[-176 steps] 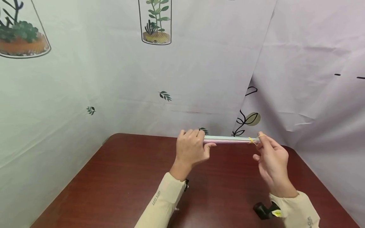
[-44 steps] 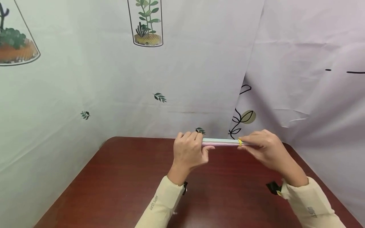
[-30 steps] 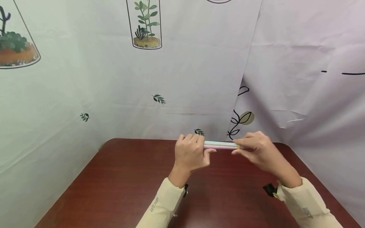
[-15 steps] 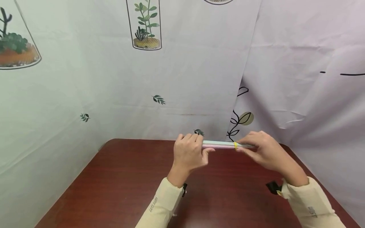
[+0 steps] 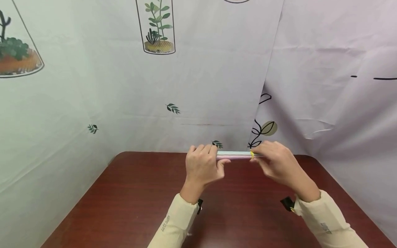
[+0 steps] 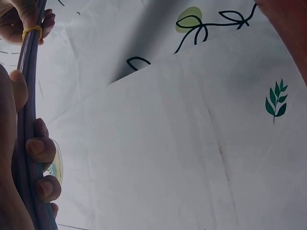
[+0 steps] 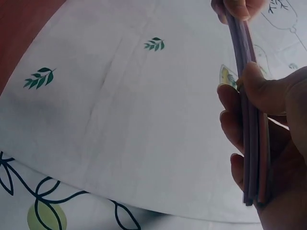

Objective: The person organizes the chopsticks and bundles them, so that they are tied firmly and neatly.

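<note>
My left hand (image 5: pixel 202 166) grips one end of a bundle of thin, straight pastel sticks (image 5: pixel 234 155), pale green and pink, held level above the table. Its fingers curl round the sticks, as the left wrist view shows. Near the other end, a yellow rubber band (image 5: pixel 252 154) wraps the bundle. My right hand (image 5: pixel 279 162) pinches the sticks and the band there between thumb and fingers. In the right wrist view, the thumb lies over the bundle (image 7: pixel 250 143) with the fingers behind it, and the stick ends show close to the palm.
The hands are above a dark red-brown table (image 5: pixel 149 193). Pale cloth with printed plants (image 5: pixel 198 69) hangs behind it and at both sides. A small black device (image 5: pixel 287 204) sits at the right wrist.
Earlier, the right hand stretched a loop of the yellow band at the bundle's right end. Now the band sits snugly round the sticks, and right hand and band are further left.
</note>
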`<state>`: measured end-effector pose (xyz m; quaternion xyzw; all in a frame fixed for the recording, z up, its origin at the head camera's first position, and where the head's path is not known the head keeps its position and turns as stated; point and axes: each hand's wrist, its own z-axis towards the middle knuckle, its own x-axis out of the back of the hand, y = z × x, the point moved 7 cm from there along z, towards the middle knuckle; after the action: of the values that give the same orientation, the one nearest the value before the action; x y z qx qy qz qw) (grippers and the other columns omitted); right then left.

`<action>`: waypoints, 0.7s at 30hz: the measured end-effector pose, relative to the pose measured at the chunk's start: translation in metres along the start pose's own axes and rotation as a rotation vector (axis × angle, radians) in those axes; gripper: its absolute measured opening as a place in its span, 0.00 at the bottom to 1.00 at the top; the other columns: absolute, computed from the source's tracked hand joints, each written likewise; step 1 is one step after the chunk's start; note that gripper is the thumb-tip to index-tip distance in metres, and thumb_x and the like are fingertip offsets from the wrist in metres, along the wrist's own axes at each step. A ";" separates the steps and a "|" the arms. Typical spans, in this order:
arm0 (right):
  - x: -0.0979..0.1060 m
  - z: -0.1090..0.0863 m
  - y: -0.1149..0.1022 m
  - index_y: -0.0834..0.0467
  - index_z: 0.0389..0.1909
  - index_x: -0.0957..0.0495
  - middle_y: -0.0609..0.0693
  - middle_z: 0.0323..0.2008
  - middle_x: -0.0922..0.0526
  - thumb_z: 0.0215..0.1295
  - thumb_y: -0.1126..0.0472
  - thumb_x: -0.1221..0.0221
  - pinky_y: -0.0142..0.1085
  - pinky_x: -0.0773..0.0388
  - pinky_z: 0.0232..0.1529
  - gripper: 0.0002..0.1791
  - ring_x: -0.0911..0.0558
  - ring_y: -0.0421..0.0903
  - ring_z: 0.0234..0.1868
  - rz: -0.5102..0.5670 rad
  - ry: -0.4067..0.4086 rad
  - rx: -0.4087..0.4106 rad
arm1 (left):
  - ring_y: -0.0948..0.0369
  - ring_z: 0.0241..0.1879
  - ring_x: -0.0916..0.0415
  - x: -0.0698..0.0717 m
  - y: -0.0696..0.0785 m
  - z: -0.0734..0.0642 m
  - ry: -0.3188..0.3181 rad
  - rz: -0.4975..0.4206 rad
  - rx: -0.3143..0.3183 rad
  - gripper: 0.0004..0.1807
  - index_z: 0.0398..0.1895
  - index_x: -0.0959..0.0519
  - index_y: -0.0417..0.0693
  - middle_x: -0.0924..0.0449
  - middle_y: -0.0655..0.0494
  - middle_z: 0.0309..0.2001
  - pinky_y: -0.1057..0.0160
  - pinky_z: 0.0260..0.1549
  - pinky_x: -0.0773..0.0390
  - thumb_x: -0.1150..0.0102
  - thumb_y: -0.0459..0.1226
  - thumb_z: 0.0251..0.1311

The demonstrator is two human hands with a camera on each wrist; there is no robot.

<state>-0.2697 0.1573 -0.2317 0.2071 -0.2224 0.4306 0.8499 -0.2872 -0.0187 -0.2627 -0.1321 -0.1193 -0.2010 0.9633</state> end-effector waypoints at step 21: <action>0.002 -0.001 -0.008 0.59 0.34 0.19 0.45 0.27 0.18 0.66 0.57 0.39 0.39 0.26 0.21 0.08 0.23 0.40 0.21 -0.099 -0.104 0.024 | 0.57 0.18 0.32 0.002 0.006 0.003 0.017 0.022 -0.019 0.25 0.17 0.31 0.49 0.33 0.59 0.17 0.58 0.21 0.36 0.61 0.56 0.63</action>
<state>-0.2617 0.1548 -0.2330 0.2500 -0.2506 0.3791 0.8550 -0.2832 -0.0133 -0.2601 -0.1409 -0.1075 -0.1927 0.9651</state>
